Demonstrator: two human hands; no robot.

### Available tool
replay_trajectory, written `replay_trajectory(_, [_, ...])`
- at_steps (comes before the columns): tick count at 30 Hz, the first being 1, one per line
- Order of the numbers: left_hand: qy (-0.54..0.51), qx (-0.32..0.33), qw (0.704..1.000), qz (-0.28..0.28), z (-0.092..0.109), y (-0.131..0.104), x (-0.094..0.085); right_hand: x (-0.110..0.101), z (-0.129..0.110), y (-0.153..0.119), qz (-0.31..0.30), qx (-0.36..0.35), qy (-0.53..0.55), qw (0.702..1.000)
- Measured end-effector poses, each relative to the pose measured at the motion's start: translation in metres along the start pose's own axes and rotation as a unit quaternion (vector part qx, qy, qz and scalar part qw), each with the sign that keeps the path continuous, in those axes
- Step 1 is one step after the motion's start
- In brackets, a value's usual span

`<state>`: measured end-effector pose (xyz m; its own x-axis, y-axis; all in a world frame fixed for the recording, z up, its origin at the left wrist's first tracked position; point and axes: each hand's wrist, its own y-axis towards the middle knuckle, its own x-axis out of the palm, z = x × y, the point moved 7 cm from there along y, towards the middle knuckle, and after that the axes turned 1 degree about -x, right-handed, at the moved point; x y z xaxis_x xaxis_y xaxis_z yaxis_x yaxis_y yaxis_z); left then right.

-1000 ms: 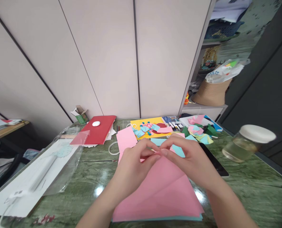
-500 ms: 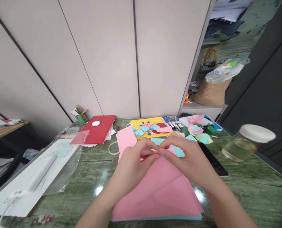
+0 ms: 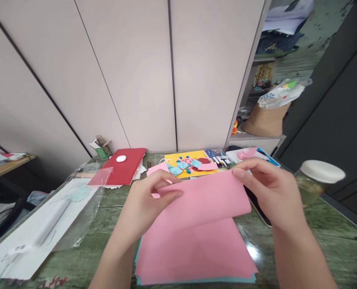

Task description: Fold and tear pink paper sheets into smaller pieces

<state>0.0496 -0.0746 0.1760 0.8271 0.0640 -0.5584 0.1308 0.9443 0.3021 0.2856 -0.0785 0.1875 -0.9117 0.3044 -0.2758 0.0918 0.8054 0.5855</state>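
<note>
A folded pink paper is held up between both hands. My left hand pinches its left side between thumb and fingers. At its upper right corner, my right hand has thumb and fingers closed on the paper. Beneath lies a stack of pink sheets, with light blue sheets showing at the bottom edges. Another pink piece lies behind my left hand, partly hidden.
Behind the stack are a yellow sheet with blue folded pieces and small beads, and markers. A red folder is at left, near a plastic sleeve. A lidded jar and partly covered phone are at right.
My hands have moved apart, the right one outward to the right. The folded pink paper is now spread between them above the stack, hiding more of the things behind.
</note>
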Motion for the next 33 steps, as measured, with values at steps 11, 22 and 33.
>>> replay_trajectory(11, [-0.009, 0.037, 0.998, 0.049, 0.010, -0.002, -0.008, -0.007, 0.002, 0.000, 0.032, 0.023, 0.020, 0.999])
replay_trajectory(22, [-0.035, 0.026, 0.998, 0.047, 0.013, -0.001, -0.007, -0.007, 0.007, -0.001, 0.036, 0.048, 0.031, 0.998])
replay_trajectory(33, [-0.034, 0.021, 0.998, 0.039, 0.010, -0.002, -0.006, -0.007, 0.006, 0.000, 0.042, 0.046, 0.025, 0.998])
